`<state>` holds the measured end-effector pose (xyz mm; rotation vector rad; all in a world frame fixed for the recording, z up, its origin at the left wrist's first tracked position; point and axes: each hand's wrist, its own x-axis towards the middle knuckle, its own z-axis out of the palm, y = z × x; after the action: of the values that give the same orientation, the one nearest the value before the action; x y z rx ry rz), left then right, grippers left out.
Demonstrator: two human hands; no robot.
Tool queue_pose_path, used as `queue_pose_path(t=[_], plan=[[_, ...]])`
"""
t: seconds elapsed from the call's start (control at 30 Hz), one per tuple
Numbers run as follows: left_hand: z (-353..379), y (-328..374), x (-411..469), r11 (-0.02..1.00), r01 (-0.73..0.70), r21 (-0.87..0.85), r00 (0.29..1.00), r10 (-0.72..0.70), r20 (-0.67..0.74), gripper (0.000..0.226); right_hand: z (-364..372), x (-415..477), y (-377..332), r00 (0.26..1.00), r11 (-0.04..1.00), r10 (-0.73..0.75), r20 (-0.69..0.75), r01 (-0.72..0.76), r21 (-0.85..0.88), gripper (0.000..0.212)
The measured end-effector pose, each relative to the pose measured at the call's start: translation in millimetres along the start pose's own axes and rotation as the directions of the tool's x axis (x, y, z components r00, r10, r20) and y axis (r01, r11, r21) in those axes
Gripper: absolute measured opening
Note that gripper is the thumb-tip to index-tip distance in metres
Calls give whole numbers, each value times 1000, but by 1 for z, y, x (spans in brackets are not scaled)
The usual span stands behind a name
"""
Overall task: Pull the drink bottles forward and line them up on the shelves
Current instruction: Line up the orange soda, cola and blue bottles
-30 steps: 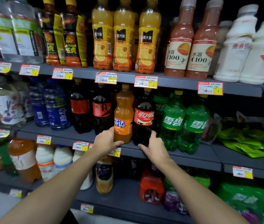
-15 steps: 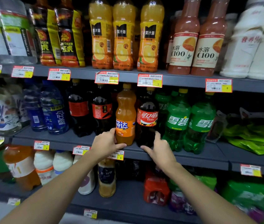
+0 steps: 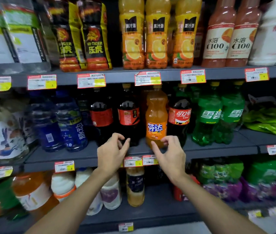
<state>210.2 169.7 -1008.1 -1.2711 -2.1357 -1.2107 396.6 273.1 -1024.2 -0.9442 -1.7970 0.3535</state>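
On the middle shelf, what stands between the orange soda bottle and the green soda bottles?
One dark cola bottle with a red label, in the head view.

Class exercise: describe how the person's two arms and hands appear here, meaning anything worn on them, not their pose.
Both forearms are bare: no sleeve shows on either. The left hand and right hand wear no gloves, and no ring, watch or bracelet is visible on fingers or wrists.
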Motion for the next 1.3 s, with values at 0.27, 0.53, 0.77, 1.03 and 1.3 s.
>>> queue_pose_path(t=[0.27, 0.53, 0.77, 1.03, 1.3], plan=[[-20, -35, -1, 944, 329, 4, 942, -328, -75, 58, 67, -25, -64, 990, 999, 47, 134, -44, -23, 59], [-12, -40, 14, 910, 390, 139, 918, -397, 26, 87, 89, -7, -86, 956, 908, 260, 136, -194, -370, 95], [-15, -45, 17, 909, 403, 108, 910, -410, 55, 84, 93, -9, -94, 956, 855, 256, 140, -157, -495, 83], [-26, -45, 2, 929, 350, 119, 934, -356, 37, 89, 78, -24, -93, 958, 917, 239, 161, -168, -362, 86], [-35, -43, -3, 930, 352, 110, 935, -355, 8, 88, 65, -13, -81, 909, 961, 218, 355, -137, -239, 104]])
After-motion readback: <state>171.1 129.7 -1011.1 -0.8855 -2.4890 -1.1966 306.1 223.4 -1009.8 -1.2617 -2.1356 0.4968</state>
